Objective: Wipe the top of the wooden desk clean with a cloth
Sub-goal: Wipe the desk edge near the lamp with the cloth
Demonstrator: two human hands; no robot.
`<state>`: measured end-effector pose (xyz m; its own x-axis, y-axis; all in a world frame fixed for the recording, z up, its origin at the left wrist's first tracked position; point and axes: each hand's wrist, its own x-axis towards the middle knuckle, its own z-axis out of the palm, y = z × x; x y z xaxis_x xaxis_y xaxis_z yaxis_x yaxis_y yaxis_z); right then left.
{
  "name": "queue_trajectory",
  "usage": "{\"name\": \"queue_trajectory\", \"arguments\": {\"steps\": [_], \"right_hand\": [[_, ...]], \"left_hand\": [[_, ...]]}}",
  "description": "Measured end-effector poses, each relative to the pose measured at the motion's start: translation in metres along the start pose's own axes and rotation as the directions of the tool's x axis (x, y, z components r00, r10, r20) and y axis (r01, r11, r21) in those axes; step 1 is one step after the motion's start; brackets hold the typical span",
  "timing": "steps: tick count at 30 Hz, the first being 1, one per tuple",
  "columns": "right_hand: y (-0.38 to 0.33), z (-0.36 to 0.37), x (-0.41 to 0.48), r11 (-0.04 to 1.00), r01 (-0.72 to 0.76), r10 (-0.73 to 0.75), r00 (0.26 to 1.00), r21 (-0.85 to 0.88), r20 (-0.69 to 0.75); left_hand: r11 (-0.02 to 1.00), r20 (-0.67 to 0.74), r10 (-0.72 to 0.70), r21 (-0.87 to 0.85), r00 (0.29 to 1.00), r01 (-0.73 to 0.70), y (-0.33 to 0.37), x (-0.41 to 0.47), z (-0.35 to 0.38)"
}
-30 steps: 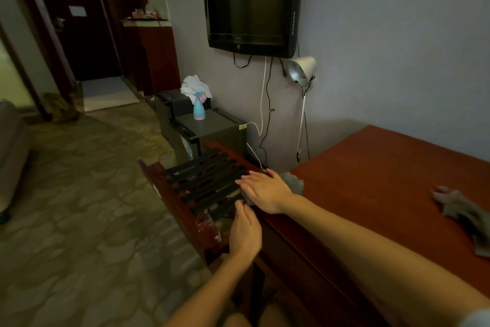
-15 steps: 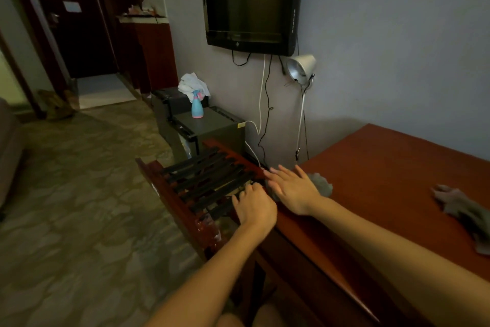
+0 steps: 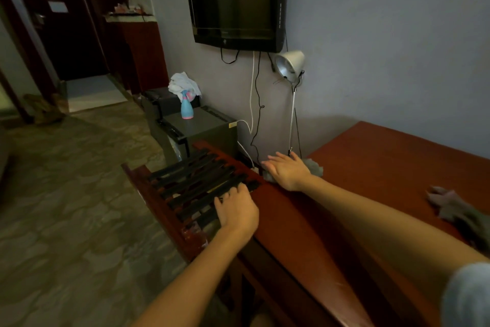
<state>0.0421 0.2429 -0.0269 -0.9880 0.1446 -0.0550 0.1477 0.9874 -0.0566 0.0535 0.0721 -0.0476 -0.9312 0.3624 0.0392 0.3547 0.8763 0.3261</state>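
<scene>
The reddish wooden desk (image 3: 376,167) fills the right of the head view. My right hand (image 3: 287,169) lies flat with straight fingers on a grey cloth (image 3: 314,166) at the desk's far left corner, close to the wall. Only the cloth's edges show around the hand. My left hand (image 3: 237,211) rests at the desk's left edge, its fingers curled onto the black slats of a luggage rack (image 3: 191,181) that stands against the desk. A second grey cloth (image 3: 456,210) lies crumpled on the desk at the right edge of view.
A clamp lamp (image 3: 290,65) and cables hang by the wall behind the desk corner, under a wall-mounted TV (image 3: 236,0). Beyond the rack stands a small fridge (image 3: 204,128) with a blue spray bottle (image 3: 187,108) and a white rag (image 3: 184,84). Tiled floor spreads left.
My right hand has slid the cloth along the desk's left edge away from me toward the wall. My left hand has moved up from the rack's frame to its slats at the desk edge.
</scene>
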Motion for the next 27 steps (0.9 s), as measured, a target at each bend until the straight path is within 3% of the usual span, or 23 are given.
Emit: {"name": "queue_trajectory", "arguments": {"steps": [5,11,19,27], "right_hand": [[0.023,0.006,-0.027,0.998,-0.042,0.045,0.996,0.046,-0.076],[0.001,0.012,-0.075,0.999,0.026,-0.023,0.996,0.033,-0.089],[0.003,0.002,-0.011,0.990,0.120,-0.117,0.992,0.072,-0.047],[0.076,-0.005,0.012,0.989,-0.150,0.150,0.989,-0.005,-0.001]], "left_hand": [[0.997,0.031,0.079,0.025,0.996,-0.079,0.016,0.002,-0.005],[0.995,0.018,0.098,0.014,0.995,-0.098,0.038,0.002,0.006],[0.992,-0.042,0.120,0.042,0.992,-0.119,0.034,0.005,0.013],[0.989,-0.059,0.144,0.027,0.988,-0.143,0.032,0.002,0.017]]}}
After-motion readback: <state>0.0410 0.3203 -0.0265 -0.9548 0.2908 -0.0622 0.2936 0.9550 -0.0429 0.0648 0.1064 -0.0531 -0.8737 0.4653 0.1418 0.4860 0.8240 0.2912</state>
